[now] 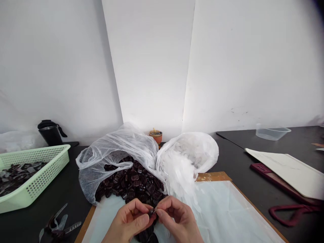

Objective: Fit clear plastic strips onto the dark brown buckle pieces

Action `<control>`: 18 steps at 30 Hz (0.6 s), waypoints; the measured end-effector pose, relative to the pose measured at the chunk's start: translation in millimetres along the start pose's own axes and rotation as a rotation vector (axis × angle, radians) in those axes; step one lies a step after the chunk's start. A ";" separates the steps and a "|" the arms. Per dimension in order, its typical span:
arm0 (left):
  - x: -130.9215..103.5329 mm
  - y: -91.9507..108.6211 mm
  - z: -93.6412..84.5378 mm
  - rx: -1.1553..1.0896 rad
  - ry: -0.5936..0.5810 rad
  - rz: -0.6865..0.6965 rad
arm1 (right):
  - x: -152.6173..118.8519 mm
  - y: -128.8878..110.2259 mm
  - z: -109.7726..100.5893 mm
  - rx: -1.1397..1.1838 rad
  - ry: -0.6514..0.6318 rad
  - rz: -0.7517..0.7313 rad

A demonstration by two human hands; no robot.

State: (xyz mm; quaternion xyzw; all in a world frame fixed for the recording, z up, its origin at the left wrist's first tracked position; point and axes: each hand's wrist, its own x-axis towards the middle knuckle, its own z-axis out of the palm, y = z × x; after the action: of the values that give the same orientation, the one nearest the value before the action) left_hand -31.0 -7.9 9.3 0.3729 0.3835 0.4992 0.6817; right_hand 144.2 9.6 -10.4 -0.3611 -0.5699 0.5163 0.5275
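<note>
My left hand [134, 219] is closed, its thumb and fingers pinching a small dark plastic piece [151, 212]. My right hand [176, 216] is also closed, with thumb and forefinger pinched on a tiny clear piece [155, 209] that touches the dark one. Its exact kind is too small to tell. Just beyond my hands, a heap of glossy dark brown plastic pieces [136, 180] spills from a clear plastic bag [118, 143]. To its right, a second bag [210, 143] lies open, with whitish clear pieces [177, 168] spilling toward my right hand.
A pale green basket [48, 172] of dark pieces stands left, near a black tumbler [50, 132] and loose plastic parts [59, 224]. An orange-brown pot [156, 135] stands behind. Right are a white pad [288, 170], maroon scissors [291, 212] and a clear tub [272, 132].
</note>
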 end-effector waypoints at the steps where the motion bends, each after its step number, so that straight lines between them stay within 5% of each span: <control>1: 0.1 -0.3 -0.3 0.008 0.013 0.013 | -0.3 0.7 0.5 -0.012 0.002 -0.014; 5: 1.9 -2.2 -4.6 0.070 0.026 0.066 | -2.2 -0.3 1.0 -0.071 -0.028 -0.084; 10: 3.4 -1.1 -12.1 0.218 -0.099 0.123 | -2.9 -7.4 -4.0 -0.194 -0.094 -0.137; 18: -1.6 4.5 -2.6 0.373 0.032 0.190 | -0.2 1.1 -5.2 -0.208 -0.093 -0.152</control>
State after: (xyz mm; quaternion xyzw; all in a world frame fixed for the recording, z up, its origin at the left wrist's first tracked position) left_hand -35.4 -8.0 12.4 0.5190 0.4433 0.4874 0.5446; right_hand 149.2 10.7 -12.0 -0.3451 -0.6699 0.4291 0.4980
